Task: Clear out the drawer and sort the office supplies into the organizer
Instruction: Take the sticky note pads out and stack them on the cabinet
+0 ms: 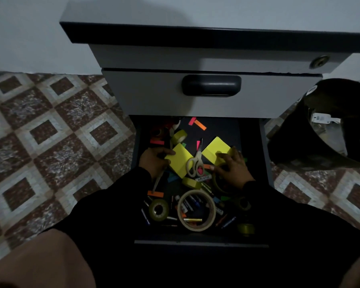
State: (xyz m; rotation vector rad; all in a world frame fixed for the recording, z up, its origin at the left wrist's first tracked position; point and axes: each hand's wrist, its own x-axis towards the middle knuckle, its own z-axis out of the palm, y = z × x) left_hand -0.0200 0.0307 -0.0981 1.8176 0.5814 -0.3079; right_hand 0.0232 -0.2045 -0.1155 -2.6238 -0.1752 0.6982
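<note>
The lower drawer [202, 243] is pulled out and full of office supplies. My left hand [154, 161] grips a yellow sticky-note pad [180, 161] at the drawer's left. My right hand [232, 166] rests with curled fingers on a second yellow pad [214, 150] at the right. White-handled scissors [195, 163] lie between the two pads. A large beige tape roll [196, 210] lies near the front over several pens and markers. A smaller green tape roll [158, 209] sits to its left. Coloured paper flags are scattered about. No organizer is in view.
The closed upper drawer [211, 94] with a dark handle overhangs the back of the open one. A black bin [324, 129] stands to the right on the patterned tile floor [50, 129]. My knees fill the lower corners.
</note>
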